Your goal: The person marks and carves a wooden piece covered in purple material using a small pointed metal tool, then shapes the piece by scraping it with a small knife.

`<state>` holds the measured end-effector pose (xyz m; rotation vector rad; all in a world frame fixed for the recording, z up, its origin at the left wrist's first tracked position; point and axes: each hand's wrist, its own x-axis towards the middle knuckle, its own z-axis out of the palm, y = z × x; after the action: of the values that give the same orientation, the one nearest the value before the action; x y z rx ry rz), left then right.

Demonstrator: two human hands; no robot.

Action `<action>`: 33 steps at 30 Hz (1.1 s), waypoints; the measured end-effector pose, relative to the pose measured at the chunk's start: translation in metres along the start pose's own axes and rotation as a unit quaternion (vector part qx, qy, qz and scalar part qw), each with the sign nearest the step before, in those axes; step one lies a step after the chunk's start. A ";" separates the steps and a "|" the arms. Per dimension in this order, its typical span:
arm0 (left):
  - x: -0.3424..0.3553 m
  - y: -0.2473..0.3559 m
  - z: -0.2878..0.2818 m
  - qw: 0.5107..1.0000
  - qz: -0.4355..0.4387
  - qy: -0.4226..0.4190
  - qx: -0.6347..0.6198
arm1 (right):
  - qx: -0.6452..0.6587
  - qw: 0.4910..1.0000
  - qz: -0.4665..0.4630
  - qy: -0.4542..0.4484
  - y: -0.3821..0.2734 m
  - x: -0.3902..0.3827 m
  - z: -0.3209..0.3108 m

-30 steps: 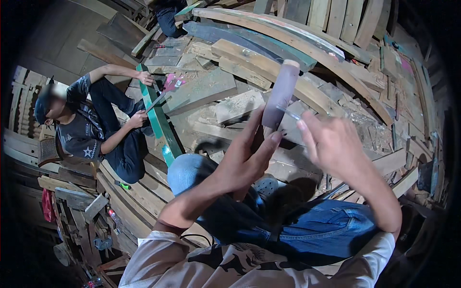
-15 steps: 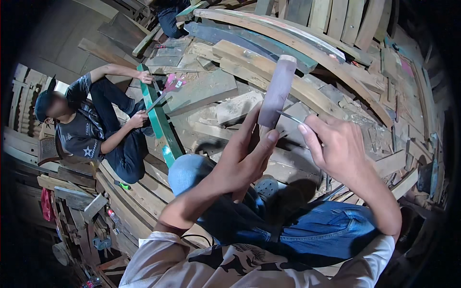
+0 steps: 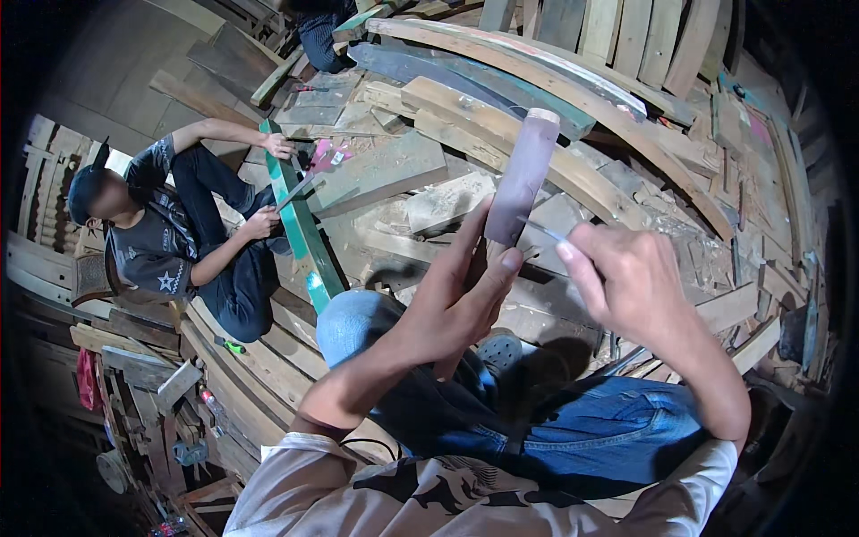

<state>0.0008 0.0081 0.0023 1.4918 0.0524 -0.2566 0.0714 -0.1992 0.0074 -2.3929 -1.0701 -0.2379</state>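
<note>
My left hand (image 3: 452, 304) is wrapped round the lower end of a wooden cylinder (image 3: 526, 179) covered by a purple-grey sleeve. The cylinder tilts up and away to the right, its pale wooden end bare at the top. My right hand (image 3: 640, 277) pinches a thin metal rod (image 3: 544, 229) that points left. Its tip meets or nearly meets the sleeve near the lower edge; I cannot tell whether they touch. My right fingers and palm hide the rod's other end.
On the left a seated co-worker (image 3: 170, 233) holds a tool against a green beam (image 3: 295, 215). Planks, curved timbers (image 3: 555, 67) and offcuts cover the ground ahead. A green-handled tool (image 3: 230, 345) lies on boards at left. My denim-covered legs (image 3: 608, 430) are beneath my hands.
The sleeved cylinder and my left hand have shifted slightly right and down. My right hand has turned a little, and the rod now slants lower to the right.
</note>
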 end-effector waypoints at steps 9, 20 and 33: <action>-0.005 0.002 -0.003 0.999 0.008 -0.023 -0.025 | 0.081 0.993 0.019 -0.090 -0.006 -0.002 -0.004; -0.006 0.002 0.002 1.000 0.008 -0.023 -0.009 | 0.306 0.916 0.117 -0.231 0.004 0.000 -0.012; -0.005 -0.006 0.002 0.998 0.039 0.006 0.044 | 0.333 0.933 0.050 -0.128 0.005 -0.002 0.002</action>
<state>-0.0059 0.0067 -0.0027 1.5801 -0.0079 -0.1899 0.0735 -0.2025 0.0029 -1.8709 -0.9365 0.4250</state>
